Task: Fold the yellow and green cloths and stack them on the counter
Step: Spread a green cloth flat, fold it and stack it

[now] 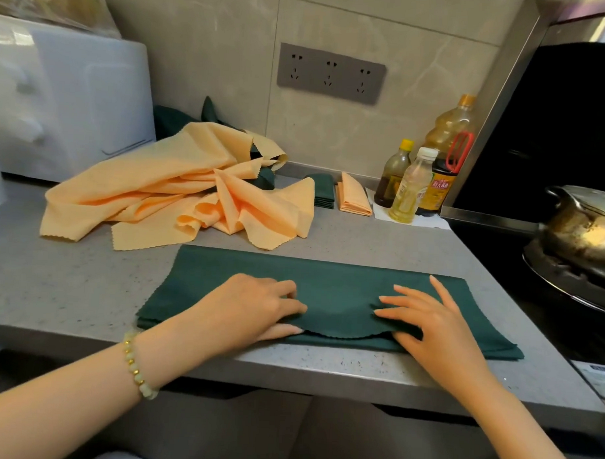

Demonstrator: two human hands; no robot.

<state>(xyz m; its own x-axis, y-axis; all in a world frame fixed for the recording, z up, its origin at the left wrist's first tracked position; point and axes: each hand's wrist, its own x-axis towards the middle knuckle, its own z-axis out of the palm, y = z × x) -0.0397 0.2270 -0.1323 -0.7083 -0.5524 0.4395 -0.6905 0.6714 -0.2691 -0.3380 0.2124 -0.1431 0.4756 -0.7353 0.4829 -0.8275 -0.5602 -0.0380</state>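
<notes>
A dark green cloth point(326, 281), folded into a long band, lies near the front edge of the grey counter point(69, 283). My left hand point(257, 310) pinches its near scalloped edge between thumb and fingers. My right hand point(428, 323) grips the same edge further right, fingers spread on top. A loose heap of yellow cloths point(172, 190) lies behind, with green cloth point(174, 116) showing under and behind it. A folded green stack point(321, 190) and a folded yellow stack point(353, 196) sit side by side at the back.
A white appliance point(65, 97) stands at the back left. Three bottles point(419, 178) stand at the back right next to the folded stacks. A metal pot point(582, 228) sits on the stove at the right. A socket panel point(330, 74) is on the wall.
</notes>
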